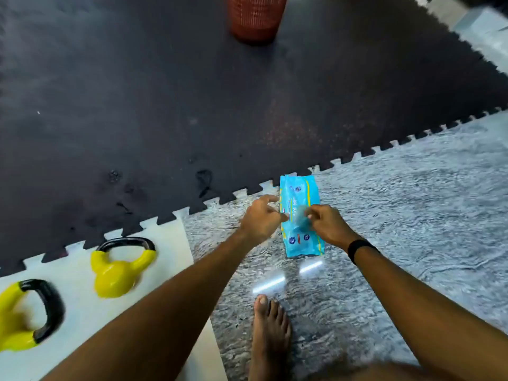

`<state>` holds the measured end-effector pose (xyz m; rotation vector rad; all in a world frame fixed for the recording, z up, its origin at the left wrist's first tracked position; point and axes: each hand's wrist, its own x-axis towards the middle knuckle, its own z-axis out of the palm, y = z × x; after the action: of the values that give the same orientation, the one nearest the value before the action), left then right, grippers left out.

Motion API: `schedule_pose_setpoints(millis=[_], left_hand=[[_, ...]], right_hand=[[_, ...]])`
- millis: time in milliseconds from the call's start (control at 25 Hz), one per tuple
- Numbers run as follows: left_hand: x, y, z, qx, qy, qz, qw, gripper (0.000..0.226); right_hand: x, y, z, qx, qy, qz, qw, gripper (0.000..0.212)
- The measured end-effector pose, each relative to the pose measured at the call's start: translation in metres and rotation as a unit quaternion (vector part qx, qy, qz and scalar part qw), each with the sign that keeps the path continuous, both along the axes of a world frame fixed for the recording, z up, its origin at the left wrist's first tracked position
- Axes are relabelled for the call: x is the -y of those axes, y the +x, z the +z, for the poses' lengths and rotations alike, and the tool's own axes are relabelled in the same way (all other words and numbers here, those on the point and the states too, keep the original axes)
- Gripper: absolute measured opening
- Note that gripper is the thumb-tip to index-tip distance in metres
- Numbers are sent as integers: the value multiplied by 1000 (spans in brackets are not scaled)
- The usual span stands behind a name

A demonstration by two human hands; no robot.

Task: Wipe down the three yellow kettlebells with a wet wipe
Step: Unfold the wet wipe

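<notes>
Flat blue plastic wet-wipe packet (301, 215), 5 o'clock: left hand (259, 221) loosely spread beside; right hand (327, 225) pinching its flap; two glossy yellow kettlebells (118, 270), 8 o'clock

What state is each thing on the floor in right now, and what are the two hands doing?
Wet wipe pack: lying flat on the grey floor, both hands at its middle.
Left hand: fingers loosely open, at the pack's left edge.
Right hand: fingers pinched over the pack's middle; blurred.
Nearer kettlebell: tipped on its side, untouched.
Farther kettlebell: upright on the pale mat, untouched.
Red basket: upright on the dark mat.
</notes>
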<state>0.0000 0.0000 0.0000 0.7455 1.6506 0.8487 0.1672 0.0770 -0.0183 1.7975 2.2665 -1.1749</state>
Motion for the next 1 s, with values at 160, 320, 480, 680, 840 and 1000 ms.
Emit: schedule_pose_setpoints(millis=[160, 320, 480, 680, 840, 1000], left_hand=[[5, 12, -22, -53, -15, -49, 997, 50], [12, 6, -32, -84, -3, -66, 994, 52], [11, -2, -36, -112, 2, -60, 992, 52], [15, -4, -41, -127, 1, -52, 991, 53], [13, -2, -44, -124, 3, -43, 991, 54], [8, -1, -43, -96, -5, -30, 995, 55]], right_hand=[[4, -5, -14, 35, -3, -64, 997, 46], [12, -16, -13, 147, 130, 36, 980, 27], [10, -24, -27, 237, 176, 98, 951, 21], [0, -24, -40, 276, 211, 109, 932, 13], [2, -25, -48, 282, 236, 116, 923, 12], [8, -26, -47, 227, 248, 87, 938, 14]])
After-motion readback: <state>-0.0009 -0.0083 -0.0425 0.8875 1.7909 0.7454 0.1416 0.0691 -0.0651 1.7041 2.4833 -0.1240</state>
